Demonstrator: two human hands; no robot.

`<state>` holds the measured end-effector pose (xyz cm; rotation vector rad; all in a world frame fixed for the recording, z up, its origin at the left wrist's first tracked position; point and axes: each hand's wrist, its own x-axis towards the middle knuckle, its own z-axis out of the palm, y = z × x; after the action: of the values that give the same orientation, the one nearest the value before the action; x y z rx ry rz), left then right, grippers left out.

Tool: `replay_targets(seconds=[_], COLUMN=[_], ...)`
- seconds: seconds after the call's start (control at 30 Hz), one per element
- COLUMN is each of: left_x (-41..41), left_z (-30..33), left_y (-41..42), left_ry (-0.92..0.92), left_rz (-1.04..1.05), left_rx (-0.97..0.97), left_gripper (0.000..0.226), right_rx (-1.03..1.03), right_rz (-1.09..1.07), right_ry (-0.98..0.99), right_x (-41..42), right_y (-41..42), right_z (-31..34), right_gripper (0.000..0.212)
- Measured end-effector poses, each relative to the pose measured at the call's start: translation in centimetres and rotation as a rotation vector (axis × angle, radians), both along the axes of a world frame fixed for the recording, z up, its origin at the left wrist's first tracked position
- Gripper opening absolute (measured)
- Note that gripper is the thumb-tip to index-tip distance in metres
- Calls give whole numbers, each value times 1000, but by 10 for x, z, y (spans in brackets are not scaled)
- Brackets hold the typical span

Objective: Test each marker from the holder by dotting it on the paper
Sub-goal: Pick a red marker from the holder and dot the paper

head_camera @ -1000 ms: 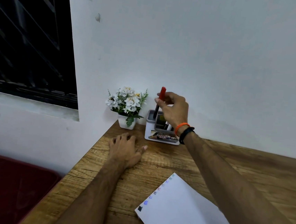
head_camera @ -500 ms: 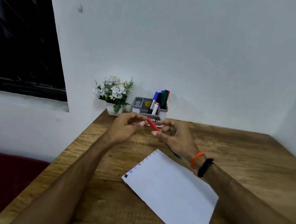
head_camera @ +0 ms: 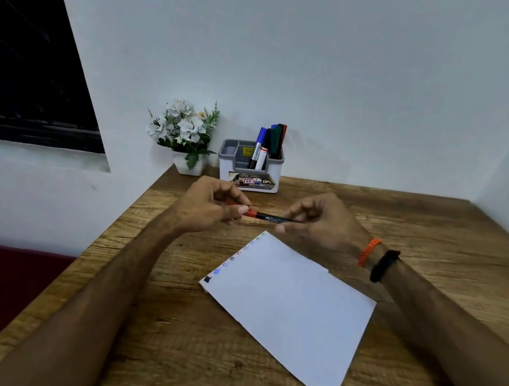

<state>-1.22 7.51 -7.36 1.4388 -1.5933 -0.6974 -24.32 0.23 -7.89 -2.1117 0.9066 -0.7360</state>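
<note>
Since a second ago we have carried the red-capped marker (head_camera: 263, 216) from the holder (head_camera: 249, 166) to just above the paper's (head_camera: 292, 302) far corner. Our left hand (head_camera: 211, 207) pinches the cap, our right hand (head_camera: 315, 226) grips the slim black barrel. We judge uncapping is underway; dotting the smooth white sheet follows.

holder (head_camera: 249, 173) with markers (head_camera: 269, 144) at the worktop's (head_camera: 430, 228) back edge, plant (head_camera: 187, 136) left of it, paper (head_camera: 292, 308) in front.

A white flower pot (head_camera: 188, 165) sits on the wooden table (head_camera: 200, 358) beside a dark, possibly barred window (head_camera: 25, 77).
</note>
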Motion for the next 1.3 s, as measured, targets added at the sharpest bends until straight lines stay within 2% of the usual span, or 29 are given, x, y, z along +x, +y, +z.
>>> replay_targets(seconds=[0.13, 0.2, 0.37, 0.47, 0.57, 0.67, 0.87, 1.0, 1.13, 1.3], left_x=[-5, -13, -25, -26, -28, -30, -34, -33, -32, -31], left_z=[-2, -3, -11, -17, -18, -19, -15, -12, -12, -14], left_y=[0, -1, -3, -4, -3, -2, 0, 0, 0, 2], left_ry=[-41, -71, -180, -229, -275, -297, -164, -146, -143, -135], left_rz=[-109, -143, -167, -171, -184, -194, -277, -301, -286, -215], left_rx=[41, 39, -44, -108, -173, -232, -189, -170, -151, -93], left_gripper=[17, 18, 22, 28, 24, 18, 18, 20, 24, 28], right_rx=[199, 288, 381, 372, 381, 398, 428, 433, 467, 399], right_rz=[46, 36, 76, 85, 67, 91, 173, 186, 186, 144], right_ry=[-314, -382, -416, -411, -429, -461, -524, -553, -587, -571], right_x=[-1, 4, 16, 24, 30, 31, 28, 28, 29, 26], right_y=[2, 5, 15, 20, 22, 20, 14, 14, 13, 10], right_z=[3, 1, -5, -5, -8, -12, -12, -12, -13, -15], right_gripper=[15, 13, 9, 22, 30, 28, 28, 29, 27, 23])
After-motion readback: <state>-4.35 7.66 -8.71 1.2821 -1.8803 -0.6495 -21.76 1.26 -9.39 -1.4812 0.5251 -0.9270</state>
